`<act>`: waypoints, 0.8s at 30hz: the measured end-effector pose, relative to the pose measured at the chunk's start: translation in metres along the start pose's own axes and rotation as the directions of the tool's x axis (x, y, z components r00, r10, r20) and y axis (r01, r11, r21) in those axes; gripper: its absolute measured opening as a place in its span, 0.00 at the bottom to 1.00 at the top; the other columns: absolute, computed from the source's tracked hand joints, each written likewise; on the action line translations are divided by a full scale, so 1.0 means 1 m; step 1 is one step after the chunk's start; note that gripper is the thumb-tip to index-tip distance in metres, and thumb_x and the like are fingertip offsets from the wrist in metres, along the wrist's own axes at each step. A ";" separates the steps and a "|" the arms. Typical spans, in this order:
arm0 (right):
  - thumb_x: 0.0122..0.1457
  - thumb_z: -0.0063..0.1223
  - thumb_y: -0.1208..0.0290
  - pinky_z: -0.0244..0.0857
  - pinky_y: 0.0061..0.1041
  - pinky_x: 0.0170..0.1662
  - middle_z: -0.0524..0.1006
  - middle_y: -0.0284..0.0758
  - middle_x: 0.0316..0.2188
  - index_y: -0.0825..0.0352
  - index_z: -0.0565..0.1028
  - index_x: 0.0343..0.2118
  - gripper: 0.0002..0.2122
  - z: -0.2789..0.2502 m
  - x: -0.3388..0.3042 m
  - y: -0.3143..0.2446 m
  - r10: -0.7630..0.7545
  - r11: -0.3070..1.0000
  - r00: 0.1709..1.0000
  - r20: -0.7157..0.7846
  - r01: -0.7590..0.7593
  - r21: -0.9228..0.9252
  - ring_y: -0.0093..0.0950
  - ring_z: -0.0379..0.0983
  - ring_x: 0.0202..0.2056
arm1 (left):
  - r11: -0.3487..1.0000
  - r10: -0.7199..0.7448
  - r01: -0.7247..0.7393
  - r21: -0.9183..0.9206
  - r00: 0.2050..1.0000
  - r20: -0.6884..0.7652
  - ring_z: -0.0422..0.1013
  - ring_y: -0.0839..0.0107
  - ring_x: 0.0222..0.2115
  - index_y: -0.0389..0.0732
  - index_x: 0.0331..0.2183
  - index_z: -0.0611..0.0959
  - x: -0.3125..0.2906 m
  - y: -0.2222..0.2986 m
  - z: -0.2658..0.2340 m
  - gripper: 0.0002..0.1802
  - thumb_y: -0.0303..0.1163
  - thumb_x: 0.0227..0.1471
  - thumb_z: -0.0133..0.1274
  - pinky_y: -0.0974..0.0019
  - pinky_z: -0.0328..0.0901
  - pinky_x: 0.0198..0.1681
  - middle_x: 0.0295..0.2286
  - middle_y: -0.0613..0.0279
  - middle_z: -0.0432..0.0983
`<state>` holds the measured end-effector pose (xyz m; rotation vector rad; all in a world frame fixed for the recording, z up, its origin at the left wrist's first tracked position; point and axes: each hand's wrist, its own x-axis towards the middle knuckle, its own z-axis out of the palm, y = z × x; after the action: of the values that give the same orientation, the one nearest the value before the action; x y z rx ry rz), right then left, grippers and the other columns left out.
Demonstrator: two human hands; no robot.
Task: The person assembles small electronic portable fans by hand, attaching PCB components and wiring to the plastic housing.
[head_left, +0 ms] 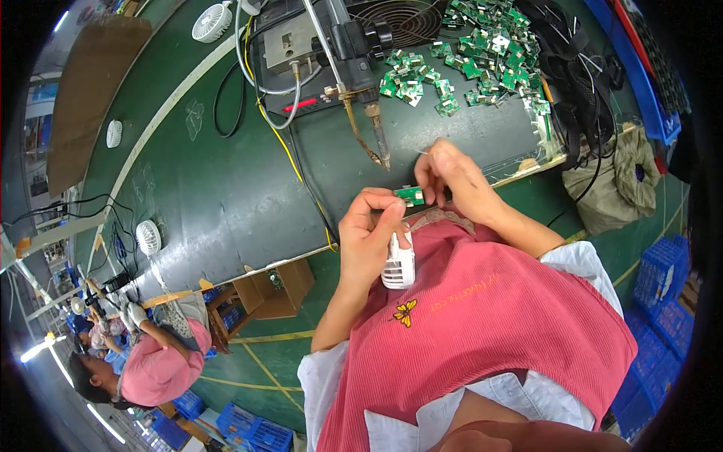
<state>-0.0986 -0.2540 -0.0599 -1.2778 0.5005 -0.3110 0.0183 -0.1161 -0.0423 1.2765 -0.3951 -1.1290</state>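
My left hand (370,230) is closed around a small white fan (400,270) with a slotted housing, close to my apron. A green circuit board (409,196) sits at the fingertips of that hand, at the bench edge. My right hand (454,175) is beside the board, fingers curled in a pinch. From its fingertips a thin, pale strand (423,152) sticks out, too fine to identify surely. Just beyond both hands, a soldering iron (380,139) hangs tip down from its stand. Whether the board is joined to the fan is hidden by my fingers.
Many green circuit boards (489,56) lie heaped at the back right, near dark cables (580,83). A soldering machine (301,53) stands at the back. White fans (149,237) are spread along the bench leftward. A co-worker in pink (166,365) sits at the left.
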 end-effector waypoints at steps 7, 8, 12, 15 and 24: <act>0.59 0.43 0.70 0.62 0.21 0.31 0.71 0.37 0.30 0.68 0.67 0.24 0.09 -0.012 -0.006 -0.012 -0.406 0.886 0.907 0.113 0.421 -0.193 0.23 0.66 0.28 | 0.999 -0.033 0.032 -0.015 0.997 -0.076 0.66 0.77 0.14 0.35 0.29 0.73 0.002 0.004 0.002 0.03 0.24 0.52 0.49 0.72 0.64 0.24 0.31 0.61 0.68; 0.57 0.45 0.73 0.62 0.22 0.33 0.72 0.38 0.32 0.69 0.67 0.23 0.08 -0.013 -0.007 -0.014 -0.432 0.850 0.881 0.193 0.469 -0.238 0.25 0.67 0.30 | 0.999 -0.033 0.031 -0.015 0.996 -0.078 0.66 0.77 0.14 0.35 0.29 0.73 0.002 0.005 0.002 0.03 0.24 0.52 0.49 0.72 0.64 0.24 0.31 0.61 0.68; 0.55 0.47 0.74 0.61 0.23 0.35 0.73 0.37 0.33 0.69 0.68 0.24 0.06 -0.012 -0.009 -0.018 -0.297 0.917 0.927 0.230 0.344 -0.204 0.26 0.67 0.32 | 0.998 -0.066 0.066 -0.014 0.996 -0.063 0.67 0.77 0.14 0.35 0.29 0.73 0.002 0.006 0.004 0.03 0.24 0.52 0.50 0.72 0.65 0.24 0.31 0.61 0.68; 0.54 0.47 0.75 0.61 0.23 0.35 0.72 0.37 0.32 0.69 0.68 0.24 0.05 -0.010 -0.008 -0.017 -0.300 0.926 0.929 0.215 0.338 -0.168 0.26 0.67 0.32 | 0.998 -0.071 0.070 -0.007 0.996 -0.048 0.67 0.77 0.15 0.35 0.29 0.73 0.000 0.005 0.005 0.03 0.24 0.52 0.49 0.73 0.65 0.24 0.33 0.60 0.68; 0.52 0.49 0.78 0.61 0.22 0.34 0.70 0.35 0.31 0.70 0.69 0.25 0.03 -0.010 -0.007 -0.015 -0.294 0.906 0.935 0.201 0.339 -0.254 0.25 0.67 0.31 | 0.992 0.124 -0.123 -0.010 0.992 0.037 0.70 0.77 0.19 0.33 0.34 0.71 -0.006 0.007 0.004 0.04 0.21 0.53 0.47 0.76 0.66 0.22 0.39 0.54 0.66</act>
<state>-0.1084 -0.2627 -0.0462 -1.6568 0.2009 -0.4165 0.0155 -0.1138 -0.0329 1.2090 -0.4907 -1.0499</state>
